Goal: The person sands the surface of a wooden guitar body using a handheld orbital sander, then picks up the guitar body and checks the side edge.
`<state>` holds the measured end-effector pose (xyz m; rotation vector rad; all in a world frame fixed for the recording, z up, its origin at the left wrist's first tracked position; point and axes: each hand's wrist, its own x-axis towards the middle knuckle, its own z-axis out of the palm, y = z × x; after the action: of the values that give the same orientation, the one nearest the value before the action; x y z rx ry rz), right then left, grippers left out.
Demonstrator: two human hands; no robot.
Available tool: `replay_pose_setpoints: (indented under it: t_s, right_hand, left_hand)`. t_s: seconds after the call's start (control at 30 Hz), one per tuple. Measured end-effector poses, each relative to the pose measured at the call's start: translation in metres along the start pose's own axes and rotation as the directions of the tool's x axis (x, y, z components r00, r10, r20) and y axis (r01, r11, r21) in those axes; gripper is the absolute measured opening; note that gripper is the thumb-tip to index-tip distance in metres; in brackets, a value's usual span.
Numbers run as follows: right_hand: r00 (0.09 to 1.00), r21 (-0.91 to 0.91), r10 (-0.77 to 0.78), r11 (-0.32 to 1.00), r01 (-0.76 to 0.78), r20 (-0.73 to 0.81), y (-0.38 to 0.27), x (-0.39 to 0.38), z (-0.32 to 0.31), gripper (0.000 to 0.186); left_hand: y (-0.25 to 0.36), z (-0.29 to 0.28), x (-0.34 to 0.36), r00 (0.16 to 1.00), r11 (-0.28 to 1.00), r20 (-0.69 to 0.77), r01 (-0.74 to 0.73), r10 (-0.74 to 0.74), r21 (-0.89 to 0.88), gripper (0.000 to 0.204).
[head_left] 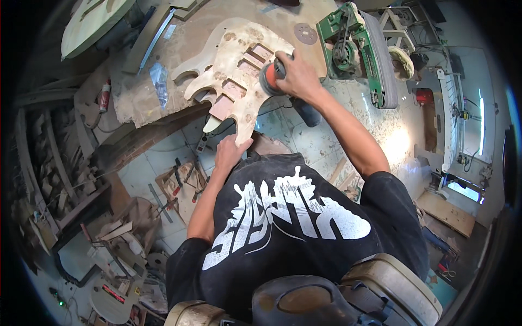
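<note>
Hands (229, 152) grip guitar body (228, 66) and sander (269, 76); shirt (296, 252) white-lettered.

The right hand (297, 77) is covering part of the sander (270, 76); the picture's lower edge is cutting off the mask (296, 300).

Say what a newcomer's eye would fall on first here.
Probably the pale wooden electric guitar body at upper centre, gripped by its near horn in the left hand, with the right hand holding an orange-and-black power sander at its right edge. Next, the white-printed black T-shirt across the lower middle and the green belt sander at upper right.
</note>
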<state>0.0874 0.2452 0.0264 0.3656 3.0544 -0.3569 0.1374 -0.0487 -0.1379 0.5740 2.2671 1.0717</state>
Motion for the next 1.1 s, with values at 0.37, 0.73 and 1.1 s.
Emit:
replay_pose_setpoints:
  t_s: [0.37, 0.73, 1.1]
  right_hand:
    - [0.974, 0.069, -0.226, 0.972, 0.224, 0.033, -0.047, 0.046, 0.010, 0.064]
    - [0.960, 0.032, -0.250, 0.968, 0.248, 0.122, -0.020, 0.002, 0.000, 0.072]
    - [0.900, -0.015, -0.413, 0.908, 0.419, 0.142, -0.074, 0.117, 0.012, 0.062]
  left_hand:
    - [0.005, -0.006, 0.001, 1.000, 1.000, 0.003, 0.017, -0.017, 0.012, 0.065]
    - [0.011, -0.003, -0.003, 0.999, 1.000, -0.033, -0.003, 0.003, 0.008, 0.064]
    - [0.006, -0.004, -0.003, 0.999, 0.998, -0.045, -0.002, 0.005, 0.066, 0.061]
